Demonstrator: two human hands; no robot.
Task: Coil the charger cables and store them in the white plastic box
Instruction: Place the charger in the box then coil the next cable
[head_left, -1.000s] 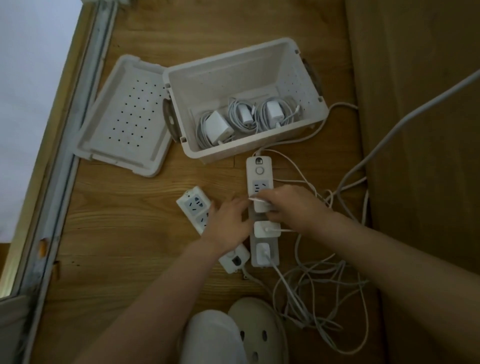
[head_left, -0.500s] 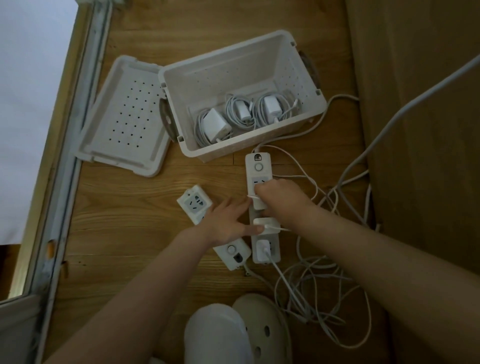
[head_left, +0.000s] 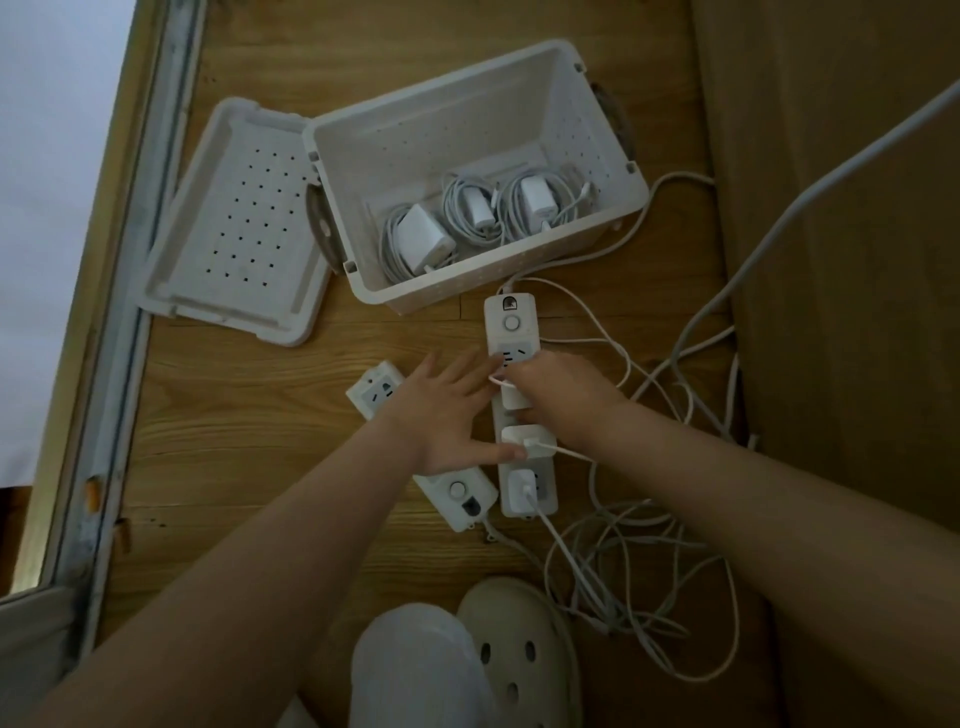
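The white plastic box (head_left: 519, 280) stands open on the wooden floor, with three coiled chargers (head_left: 470, 221) lying inside. In front of it lies a white power strip (head_left: 511, 325) with chargers plugged in. My right hand (head_left: 563, 395) grips one white charger plug (head_left: 514, 397) in the strip's middle. My left hand (head_left: 447, 410) lies flat with spread fingers, pressing on the strip beside that plug. Two more chargers (head_left: 527, 467) sit in the strip nearer to me. Their loose white cables (head_left: 623, 566) lie tangled at the lower right.
The perforated box lid (head_left: 234, 228) lies left of the box. A second smaller power strip (head_left: 457, 493) lies partly under my left hand. A white clog shoe (head_left: 519, 654) and a knee are at the bottom. A thick grey cable (head_left: 779, 218) crosses the right side; a window frame runs along the left.
My left hand has opened out and spread flat against the strip. My right hand has shifted slightly up the strip, still on the plug.
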